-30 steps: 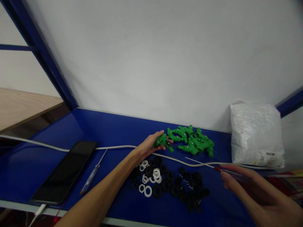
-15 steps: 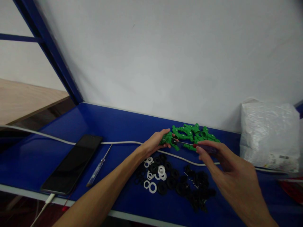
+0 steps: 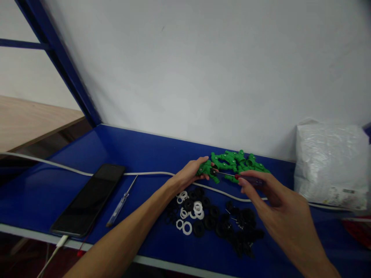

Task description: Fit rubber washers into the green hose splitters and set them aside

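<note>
My left hand (image 3: pixel 188 174) is closed around a green plastic fitting (image 3: pixel 206 168) with several stubby branches and a dark round part in its middle. In my right hand (image 3: pixel 279 208) is a screwdriver (image 3: pixel 252 180) with a dark translucent handle and a red collar. Its thin shaft points left, and the tip meets the dark part of the fitting. Just beyond lies a pile of similar green fittings (image 3: pixel 232 158). Nearer to me, white rings (image 3: pixel 187 228), black rings (image 3: pixel 198 228) and a heap of small black parts with metal pins (image 3: pixel 246 231) lie between my arms.
A black phone (image 3: pixel 88 200) with a charging cable lies at the left, beside a second screwdriver (image 3: pixel 118 208) with a clear handle. A white cable (image 3: pixel 150 173) crosses the blue table (image 3: pixel 139 148). At the right stands a wrapped plastic package (image 3: pixel 330 162) against the wall.
Both hands keep nearly the same place, with the screwdriver tip still at the fitting. The right hand and the screwdriver handle have shifted very slightly.
</note>
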